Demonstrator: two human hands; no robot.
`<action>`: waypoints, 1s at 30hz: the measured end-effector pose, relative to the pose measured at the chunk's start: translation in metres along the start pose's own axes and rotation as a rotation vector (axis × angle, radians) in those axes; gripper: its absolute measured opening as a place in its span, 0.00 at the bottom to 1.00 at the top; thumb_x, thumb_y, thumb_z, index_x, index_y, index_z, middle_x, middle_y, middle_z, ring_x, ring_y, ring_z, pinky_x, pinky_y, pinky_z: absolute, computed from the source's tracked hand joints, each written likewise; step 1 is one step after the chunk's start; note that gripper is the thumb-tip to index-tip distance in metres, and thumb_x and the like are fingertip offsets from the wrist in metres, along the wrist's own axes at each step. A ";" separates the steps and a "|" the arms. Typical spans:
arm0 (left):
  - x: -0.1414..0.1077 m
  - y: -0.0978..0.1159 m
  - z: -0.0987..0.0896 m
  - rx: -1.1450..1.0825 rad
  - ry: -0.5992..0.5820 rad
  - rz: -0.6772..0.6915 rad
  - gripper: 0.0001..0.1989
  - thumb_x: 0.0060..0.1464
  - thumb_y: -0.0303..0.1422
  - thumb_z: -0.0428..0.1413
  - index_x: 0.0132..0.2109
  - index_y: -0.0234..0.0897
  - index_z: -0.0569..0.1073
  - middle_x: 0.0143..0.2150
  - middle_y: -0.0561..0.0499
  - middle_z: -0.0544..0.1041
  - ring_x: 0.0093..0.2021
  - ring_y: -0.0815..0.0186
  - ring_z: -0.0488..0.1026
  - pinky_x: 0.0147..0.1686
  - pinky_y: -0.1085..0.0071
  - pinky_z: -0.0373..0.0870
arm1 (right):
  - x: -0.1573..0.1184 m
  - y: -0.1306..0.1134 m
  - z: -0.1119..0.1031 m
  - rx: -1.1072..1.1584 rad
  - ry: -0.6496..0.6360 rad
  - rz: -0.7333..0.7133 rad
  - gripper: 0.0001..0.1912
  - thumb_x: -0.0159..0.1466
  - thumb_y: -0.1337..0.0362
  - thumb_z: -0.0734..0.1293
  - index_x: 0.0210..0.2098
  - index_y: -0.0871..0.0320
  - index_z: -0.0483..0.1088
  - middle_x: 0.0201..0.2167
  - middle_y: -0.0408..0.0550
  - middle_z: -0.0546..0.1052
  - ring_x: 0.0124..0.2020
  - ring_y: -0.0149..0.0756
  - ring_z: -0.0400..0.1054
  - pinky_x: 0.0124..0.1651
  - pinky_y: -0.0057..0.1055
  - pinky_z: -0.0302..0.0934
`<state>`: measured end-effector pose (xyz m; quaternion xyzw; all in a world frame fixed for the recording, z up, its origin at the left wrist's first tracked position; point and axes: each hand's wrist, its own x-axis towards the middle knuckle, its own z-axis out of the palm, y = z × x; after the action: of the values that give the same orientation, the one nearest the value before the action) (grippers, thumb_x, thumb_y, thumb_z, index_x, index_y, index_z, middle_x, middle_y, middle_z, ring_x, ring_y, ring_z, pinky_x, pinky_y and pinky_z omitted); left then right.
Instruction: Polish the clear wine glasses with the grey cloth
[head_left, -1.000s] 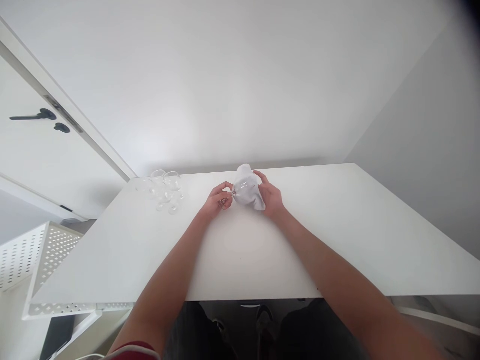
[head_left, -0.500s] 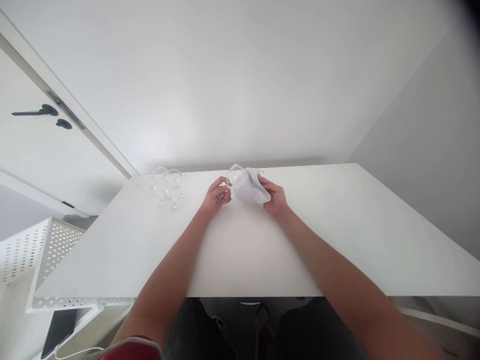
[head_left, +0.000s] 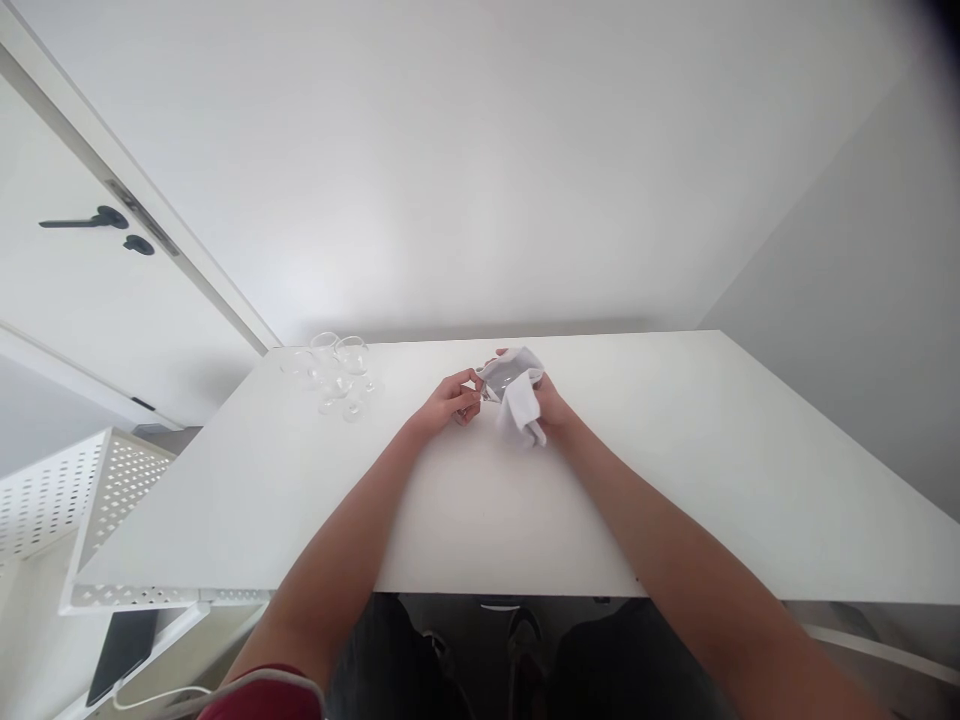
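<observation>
My left hand (head_left: pixel 452 400) is closed on the stem and foot of a wine glass, above the white table (head_left: pixel 502 520). The glass's bowl (head_left: pixel 504 380) points right and is partly wrapped in a pale grey cloth (head_left: pixel 523 408). My right hand (head_left: pixel 549 402) holds the cloth around the bowl from the right, its fingers partly hidden behind the fabric. One corner of the cloth hangs down toward the table. Several clear stemmed glasses (head_left: pixel 351 356) stand grouped at the table's back left.
Behind the table rises a white wall (head_left: pixel 480 180). A door with a dark handle (head_left: pixel 105 218) is at the left. White perforated shelving (head_left: pixel 127 490) stands beside the table's left edge, a dark flat object (head_left: pixel 124 650) below it.
Both hands have shifted slightly, the left one to the right. The cloth now wraps around the bowl, with a corner hanging lower, and my right fingers show behind its top.
</observation>
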<state>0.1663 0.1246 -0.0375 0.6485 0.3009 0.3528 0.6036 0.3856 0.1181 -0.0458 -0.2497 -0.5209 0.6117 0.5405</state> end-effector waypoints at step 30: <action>-0.002 -0.001 -0.002 0.060 0.074 0.043 0.17 0.56 0.45 0.66 0.39 0.38 0.70 0.22 0.57 0.70 0.19 0.73 0.63 0.22 0.76 0.56 | -0.003 0.006 0.009 -0.597 0.236 -0.168 0.23 0.56 0.47 0.77 0.43 0.54 0.74 0.41 0.48 0.79 0.42 0.44 0.71 0.47 0.39 0.65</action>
<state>0.1638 0.1238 -0.0387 0.6593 0.3195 0.3801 0.5646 0.3769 0.1130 -0.0487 -0.4223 -0.6297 0.3522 0.5488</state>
